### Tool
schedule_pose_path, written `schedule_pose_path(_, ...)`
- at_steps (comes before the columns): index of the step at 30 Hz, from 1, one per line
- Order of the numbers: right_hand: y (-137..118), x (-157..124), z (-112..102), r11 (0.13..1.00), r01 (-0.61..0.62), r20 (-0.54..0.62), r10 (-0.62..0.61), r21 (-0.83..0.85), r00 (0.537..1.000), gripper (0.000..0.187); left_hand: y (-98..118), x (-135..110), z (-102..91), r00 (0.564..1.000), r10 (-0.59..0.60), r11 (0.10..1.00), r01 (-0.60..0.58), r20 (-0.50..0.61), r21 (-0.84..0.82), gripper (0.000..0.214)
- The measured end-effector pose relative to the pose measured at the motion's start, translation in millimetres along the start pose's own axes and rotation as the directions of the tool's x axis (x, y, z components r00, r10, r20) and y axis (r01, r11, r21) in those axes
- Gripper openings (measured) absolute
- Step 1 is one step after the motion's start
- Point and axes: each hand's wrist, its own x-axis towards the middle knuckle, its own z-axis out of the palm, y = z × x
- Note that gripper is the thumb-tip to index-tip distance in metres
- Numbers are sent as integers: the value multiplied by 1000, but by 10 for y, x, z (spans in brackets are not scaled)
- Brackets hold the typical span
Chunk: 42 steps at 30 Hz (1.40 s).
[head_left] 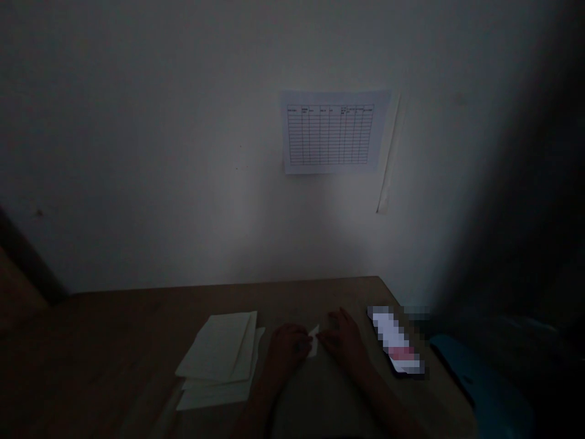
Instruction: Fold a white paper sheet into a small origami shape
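A gridded paper chart hung on the wall behind the wooden table; on the table lay a stack of pale paper sheets left of centre and a pixelated phone near its right edge. At the table's middle, the curled left hand and right hand flanked a small white paper piece, fingertips at or beside it; dim light left any grasp uncertain, though even, two-sided control suited so small a piece.

We see a dim scene: faint light pools on the wall, the right side sinks into deep shadow, the tabletop stays murky, and a phone blurs into coarse blocks
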Motion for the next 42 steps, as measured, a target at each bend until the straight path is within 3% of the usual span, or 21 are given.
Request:
schedule_pose_path(6, 19, 91, 32, 996, -86, -51, 84, -36, 995, 22, -2, -1, -4, 1000, -2, 1000, 2, -2, 1, 15)
schedule_pose_path(12, -24, 140, 74, 996, -46, -133, 36, -72, 990, 21, 31, -21, -7, 999, -24, 1000, 23, -21, -17, 15)
schedule_pose_path(16, -15, 136, 119, 997, 58, -166, -67, -57, 984, 21, 24, -20, 18, 999, -31, 999, 30, -29, -20, 18)
schedule_pose_path(24, 39, 174, 185, 991, 113, -82, -108, 66, 991, 20, -29, -6, 79, 996, -50, 999, 51, -77, 4, 19)
schedule_pose_path(31, 18, 110, 117, 982, 133, -25, -131, 132, 991, 18, -18, -6, 71, 992, -70, 997, 72, -101, 24, 18)
schedule_pose_path(38, 68, 103, 90, 954, 144, 67, -167, 263, 984, 5, 8, -32, 48, 994, -65, 998, 66, -93, 6, 19)
schedule_pose_path(42, 71, 87, 46, 934, 128, 115, -175, 332, 978, 12, 17, -31, 40, 994, -55, 998, 57, -96, 20, 19)
